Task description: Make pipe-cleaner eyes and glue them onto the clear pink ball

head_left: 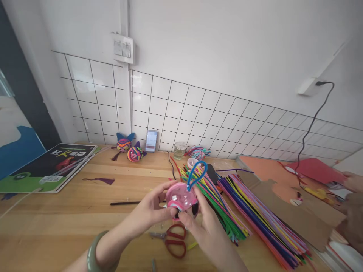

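Note:
Between my two hands is a round pink piece (181,194) with a clear, shiny centre, black patches low on it and a blue pipe-cleaner loop (197,174) standing up from its top. My left hand (159,206) wraps its left side, thumb on the lower front. On the right side, my right hand (200,217) grips it, its thumb also at the lower front. Red-handled scissors (174,240) lie on the wooden table just below. A black pipe cleaner (124,203) rests left of my hands.
Bundles of coloured pipe cleaners (261,219) spread to the right, beside brown cardboard (295,215). Two colourful cat-like heads (136,153), a phone (151,141) and a glass jar (179,150) stand along the wall. Another person's hand (353,181) is at far right. A purple tassel (106,181) lies left.

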{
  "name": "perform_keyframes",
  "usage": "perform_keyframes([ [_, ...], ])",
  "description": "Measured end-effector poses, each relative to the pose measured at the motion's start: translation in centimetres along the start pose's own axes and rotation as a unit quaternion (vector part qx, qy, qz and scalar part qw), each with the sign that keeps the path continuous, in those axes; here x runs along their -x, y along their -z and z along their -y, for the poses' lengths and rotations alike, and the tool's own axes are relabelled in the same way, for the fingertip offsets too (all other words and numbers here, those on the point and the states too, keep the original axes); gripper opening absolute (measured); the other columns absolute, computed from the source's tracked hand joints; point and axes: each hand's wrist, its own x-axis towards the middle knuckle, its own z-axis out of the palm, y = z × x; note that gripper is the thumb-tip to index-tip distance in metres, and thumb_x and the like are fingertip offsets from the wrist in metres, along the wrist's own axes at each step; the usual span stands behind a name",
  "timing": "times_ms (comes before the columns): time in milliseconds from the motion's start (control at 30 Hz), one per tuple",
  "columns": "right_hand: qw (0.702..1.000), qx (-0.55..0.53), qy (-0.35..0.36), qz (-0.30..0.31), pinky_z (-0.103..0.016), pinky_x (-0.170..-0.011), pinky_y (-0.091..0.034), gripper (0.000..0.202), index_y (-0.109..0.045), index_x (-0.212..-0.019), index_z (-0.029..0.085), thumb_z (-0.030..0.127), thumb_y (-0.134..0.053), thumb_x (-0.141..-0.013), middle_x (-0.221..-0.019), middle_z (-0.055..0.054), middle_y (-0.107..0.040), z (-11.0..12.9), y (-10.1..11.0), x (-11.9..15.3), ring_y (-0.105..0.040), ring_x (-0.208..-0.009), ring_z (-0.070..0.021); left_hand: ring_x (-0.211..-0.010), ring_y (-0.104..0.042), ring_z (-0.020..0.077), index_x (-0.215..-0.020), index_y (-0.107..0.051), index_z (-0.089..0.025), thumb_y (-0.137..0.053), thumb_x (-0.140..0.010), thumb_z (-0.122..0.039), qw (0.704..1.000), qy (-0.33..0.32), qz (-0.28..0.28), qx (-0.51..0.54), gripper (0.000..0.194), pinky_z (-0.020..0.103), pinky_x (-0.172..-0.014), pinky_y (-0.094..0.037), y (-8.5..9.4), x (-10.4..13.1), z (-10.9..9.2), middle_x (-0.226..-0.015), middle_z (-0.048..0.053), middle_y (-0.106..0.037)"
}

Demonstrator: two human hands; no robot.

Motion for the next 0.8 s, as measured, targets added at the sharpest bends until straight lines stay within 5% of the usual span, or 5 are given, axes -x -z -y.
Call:
perform_keyframes([
  [167, 1.000, 0.008, -0.011, -0.015, -0.042, -0.103, -0.035, 0.083, -0.028, -0.139, 0.028, 0.041, -0.070, -0.068, -0.141, -0.006, -0.039, -0.7, -0.3, 0.0, -0.037, -0.128, -0.0279, -0.106, -0.052, 0.0240, -0.118, -0.051, -0.020, -0.061, -0.079, -0.021, 0.999, -0.002, 0.004, 0.043, 0.041, 0.037, -0.089, -0.043, 0.2, -0.4, 0.0, -0.117, 0.010, -0.055],
  [467, 0.999, -0.024, 0.021, -0.026, -0.038, -0.096, -0.044, 0.069, -0.036, -0.135, 0.027, 0.038, -0.066, -0.073, -0.137, -0.007, -0.045, -1.7, -0.9, -0.1, -0.046, -0.122, -0.0268, -0.105, -0.051, 0.0254, -0.115, -0.053, -0.022, -0.061, -0.079, -0.024, 0.996, 0.030, -0.011, 0.089, 0.037, 0.039, -0.083, -0.048, 0.7, -0.6, 0.6, -0.120, 0.010, -0.051],
  [800, 0.998, 0.012, 0.034, -0.052, -0.043, -0.100, -0.040, 0.063, -0.039, -0.133, 0.026, 0.038, -0.063, -0.076, -0.136, -0.007, -0.046, -1.9, -1.3, -0.2, -0.042, -0.125, -0.0277, -0.100, -0.053, 0.0202, -0.114, -0.051, -0.021, -0.062, -0.078, -0.022, 0.996, 0.043, -0.008, 0.083, 0.037, 0.032, -0.078, -0.049, 1.1, -0.5, 0.9, -0.116, 0.008, -0.050],
])
